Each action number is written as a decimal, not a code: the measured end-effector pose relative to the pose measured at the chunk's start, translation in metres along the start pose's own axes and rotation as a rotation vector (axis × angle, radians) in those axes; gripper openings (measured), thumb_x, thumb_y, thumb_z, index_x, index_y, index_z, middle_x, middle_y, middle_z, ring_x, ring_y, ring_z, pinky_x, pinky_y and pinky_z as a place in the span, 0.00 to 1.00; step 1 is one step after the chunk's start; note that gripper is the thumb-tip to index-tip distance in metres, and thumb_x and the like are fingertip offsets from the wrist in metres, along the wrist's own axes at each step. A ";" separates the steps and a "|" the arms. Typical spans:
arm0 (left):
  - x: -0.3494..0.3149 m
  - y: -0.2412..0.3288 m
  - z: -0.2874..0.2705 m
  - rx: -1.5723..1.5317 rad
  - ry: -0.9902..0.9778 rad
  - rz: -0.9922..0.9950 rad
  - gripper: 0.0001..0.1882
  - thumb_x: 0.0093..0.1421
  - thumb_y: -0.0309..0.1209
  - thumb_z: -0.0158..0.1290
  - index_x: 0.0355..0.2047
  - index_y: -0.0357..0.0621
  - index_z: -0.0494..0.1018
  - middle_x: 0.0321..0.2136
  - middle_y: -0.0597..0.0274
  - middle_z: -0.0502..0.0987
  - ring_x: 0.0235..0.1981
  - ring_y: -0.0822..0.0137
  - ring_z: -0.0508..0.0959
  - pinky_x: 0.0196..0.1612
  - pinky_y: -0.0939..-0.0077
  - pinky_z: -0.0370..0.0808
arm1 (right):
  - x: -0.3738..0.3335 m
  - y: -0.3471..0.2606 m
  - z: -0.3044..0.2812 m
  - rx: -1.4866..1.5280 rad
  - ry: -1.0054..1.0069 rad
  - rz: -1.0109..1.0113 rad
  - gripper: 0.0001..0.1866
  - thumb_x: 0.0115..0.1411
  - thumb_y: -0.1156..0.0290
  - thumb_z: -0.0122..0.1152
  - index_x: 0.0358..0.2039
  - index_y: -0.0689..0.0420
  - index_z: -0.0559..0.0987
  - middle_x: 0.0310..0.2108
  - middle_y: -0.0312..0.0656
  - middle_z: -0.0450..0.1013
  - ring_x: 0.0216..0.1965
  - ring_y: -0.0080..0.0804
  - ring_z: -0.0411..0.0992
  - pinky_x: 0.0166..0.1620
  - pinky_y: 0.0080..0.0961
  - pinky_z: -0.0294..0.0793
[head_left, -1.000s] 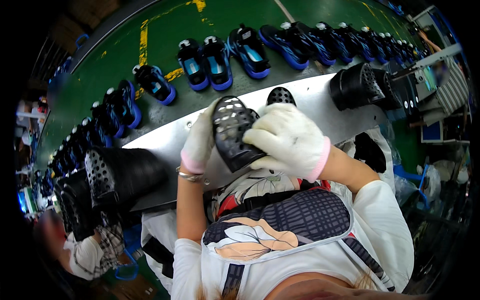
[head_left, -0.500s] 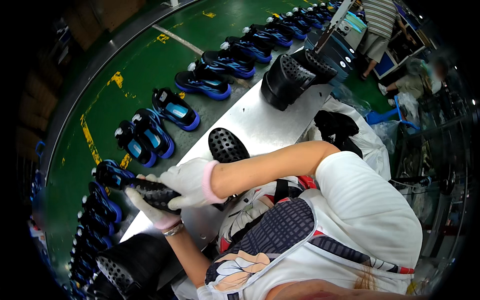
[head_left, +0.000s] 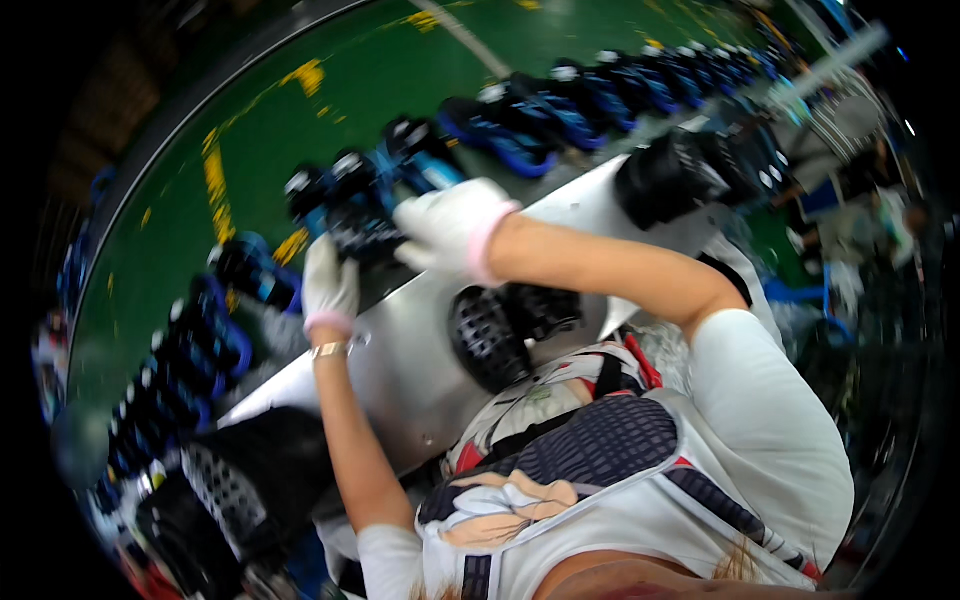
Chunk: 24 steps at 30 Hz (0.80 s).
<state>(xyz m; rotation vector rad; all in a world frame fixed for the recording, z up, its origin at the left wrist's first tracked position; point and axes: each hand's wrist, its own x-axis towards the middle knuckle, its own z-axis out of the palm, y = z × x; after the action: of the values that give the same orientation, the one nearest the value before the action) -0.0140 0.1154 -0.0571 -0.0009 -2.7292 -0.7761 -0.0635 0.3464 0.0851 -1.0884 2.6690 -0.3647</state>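
Both my hands wear white gloves with pink cuffs. My left hand (head_left: 332, 283) points up over the far edge of the metal bench, fingers stretched out and the thumb apart. My right hand (head_left: 452, 228) is to its right with its fingers spread. Between them is a dark shoe (head_left: 364, 232) with blue marks, blurred; its contact with either hand is unclear. Below my right forearm, a black perforated shoe-shaped piece (head_left: 488, 338) rests on the bench. A second dark piece (head_left: 543, 308) lies beside it, partly under the forearm.
Black and blue shoes (head_left: 505, 125) stand in a long curved row beyond the metal bench (head_left: 395, 350). Black perforated blocks (head_left: 265, 480) sit at the near left, with more black blocks (head_left: 665, 180) at the far right. People (head_left: 850, 150) are at the upper right.
My view has turned. My hands have let go of the black perforated piece and moved up toward the row of shoes; such a piece now lies nearer me on the bench.
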 end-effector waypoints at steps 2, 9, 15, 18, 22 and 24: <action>0.007 0.004 -0.008 0.044 0.009 -0.038 0.18 0.56 0.27 0.51 0.47 0.34 0.69 0.41 0.42 0.74 0.45 0.43 0.72 0.50 0.57 0.70 | 0.004 -0.006 -0.001 -0.043 -0.033 0.014 0.20 0.58 0.54 0.50 0.33 0.60 0.77 0.33 0.51 0.77 0.37 0.49 0.76 0.41 0.41 0.75; -0.003 0.045 0.029 -0.333 0.083 -0.231 0.17 0.57 0.34 0.53 0.45 0.43 0.70 0.41 0.46 0.76 0.44 0.43 0.74 0.45 0.60 0.73 | 0.024 -0.007 0.000 -0.177 -0.035 -0.016 0.21 0.56 0.53 0.54 0.39 0.59 0.75 0.30 0.52 0.75 0.35 0.52 0.74 0.39 0.43 0.73; -0.016 0.047 0.029 -0.253 0.208 -0.209 0.15 0.57 0.32 0.54 0.44 0.45 0.72 0.40 0.49 0.75 0.41 0.47 0.75 0.43 0.60 0.73 | 0.059 -0.016 -0.024 -0.268 -0.245 -0.011 0.23 0.53 0.53 0.52 0.38 0.59 0.78 0.30 0.55 0.76 0.35 0.52 0.75 0.42 0.41 0.74; -0.016 0.048 0.033 -0.180 0.226 -0.210 0.14 0.57 0.33 0.54 0.45 0.48 0.73 0.40 0.50 0.74 0.40 0.47 0.75 0.42 0.59 0.73 | 0.085 -0.032 -0.035 -0.342 -0.307 -0.032 0.22 0.52 0.54 0.51 0.38 0.59 0.79 0.34 0.55 0.76 0.38 0.52 0.75 0.44 0.39 0.74; -0.016 0.047 0.028 -0.197 0.266 -0.189 0.12 0.58 0.34 0.53 0.42 0.46 0.72 0.37 0.53 0.73 0.37 0.48 0.74 0.37 0.58 0.74 | 0.114 -0.060 -0.030 -0.508 -0.370 -0.017 0.21 0.52 0.59 0.52 0.41 0.58 0.80 0.38 0.51 0.77 0.40 0.48 0.76 0.44 0.37 0.76; -0.019 0.045 0.027 -0.178 0.234 -0.214 0.12 0.58 0.33 0.52 0.41 0.46 0.72 0.37 0.53 0.73 0.38 0.48 0.74 0.37 0.58 0.74 | 0.121 -0.072 -0.021 -0.523 -0.361 -0.056 0.19 0.53 0.61 0.53 0.39 0.58 0.81 0.38 0.51 0.77 0.41 0.47 0.77 0.44 0.37 0.76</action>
<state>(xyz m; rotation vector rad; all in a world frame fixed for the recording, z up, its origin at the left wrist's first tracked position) 0.0001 0.1691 -0.0612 0.3269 -2.4569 -1.0072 -0.1071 0.2135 0.1130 -1.2204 2.4578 0.5075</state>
